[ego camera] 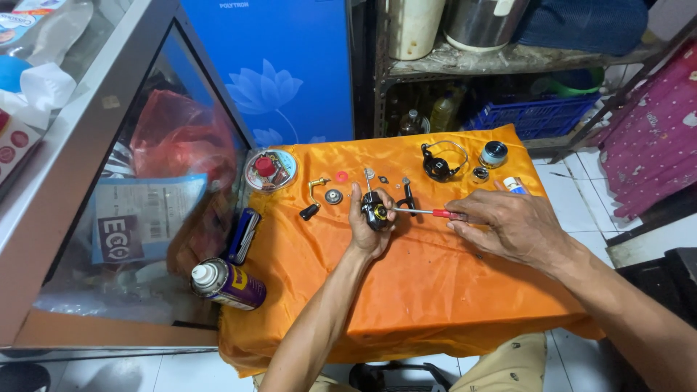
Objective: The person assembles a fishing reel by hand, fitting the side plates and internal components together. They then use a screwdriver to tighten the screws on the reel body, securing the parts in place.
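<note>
Nearest you, the orange cloth (428, 290) drapes over the worktop and hangs down its front edge, with a purple spray can (229, 284) lying on its side at the left corner and a dark blue folding tool (242, 234) just beyond it. Your left hand (369, 221) is raised over the middle of the cloth, its fingers wrapped tight around a small black reel body (376, 212) with a gold ring showing on its face. Your right hand (508, 226) comes in from the right, thumb and fingers pinching the red handle of a screwdriver (433, 213), whose thin shaft runs level to the left and meets the reel body. Just behind the reel body a black crank piece (406, 197) lies on the cloth. Left of your left hand sit a gold-and-black handle arm (313, 197), a round grey gear (333, 196) and a small red washer (341, 176), set apart from one another. A round tin (270, 170) holding a red cap rests at the cloth's far left corner. Farther back on the right lie a black rotor with a wire bail (440, 163), a spool (494, 154) and a small dark ring (480, 173), with a white and blue tube (515, 185) just behind your right hand. Beyond the worktop a blue basket (534, 116) stands under a metal shelf (508, 58).
</note>
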